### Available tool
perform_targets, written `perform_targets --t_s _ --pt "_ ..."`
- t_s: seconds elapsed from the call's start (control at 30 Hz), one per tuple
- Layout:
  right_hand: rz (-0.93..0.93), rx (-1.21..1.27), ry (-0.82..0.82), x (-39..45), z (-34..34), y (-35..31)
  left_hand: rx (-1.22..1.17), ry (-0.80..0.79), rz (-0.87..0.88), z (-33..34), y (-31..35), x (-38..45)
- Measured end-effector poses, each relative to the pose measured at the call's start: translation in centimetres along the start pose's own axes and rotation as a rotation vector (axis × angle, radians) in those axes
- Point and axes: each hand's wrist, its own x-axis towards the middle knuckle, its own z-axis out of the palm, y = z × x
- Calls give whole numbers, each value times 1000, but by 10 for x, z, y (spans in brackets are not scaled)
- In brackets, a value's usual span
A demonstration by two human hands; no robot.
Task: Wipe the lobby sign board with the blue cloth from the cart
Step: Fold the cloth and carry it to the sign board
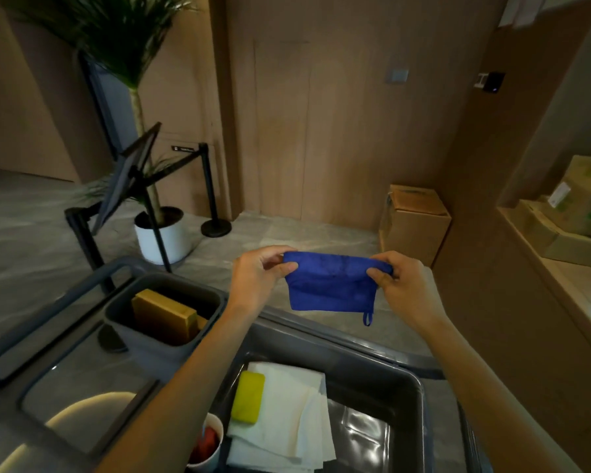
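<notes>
I hold the blue cloth [331, 285] folded and stretched between both hands, above the far edge of the grey cart [403, 380]. My left hand [261, 273] pinches its top left corner and my right hand [398, 279] pinches its top right corner. A small loop hangs from the cloth's lower right corner. The sign board [125, 179], a dark tilted panel on a black stand, is to the left beyond the cart, a good way from both hands.
The cart tray holds white cloths [287, 421], a yellow sponge [248, 397] and a paper cup [207, 442]. A grey bin [166, 315] holds a tan box. A potted palm [164, 233], a belt barrier post [214, 199] and a cardboard box [417, 223] stand on the floor.
</notes>
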Motion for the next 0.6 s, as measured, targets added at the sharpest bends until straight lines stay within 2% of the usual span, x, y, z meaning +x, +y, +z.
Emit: perform_targets --t_s 0.27,0.6 --pt "-81 95 -139 4 48 -15 65 155 -18 -45 -20 -37" --pt "-170 229 -328 -5 127 -48 139 330 -128 -115 -41 -99"
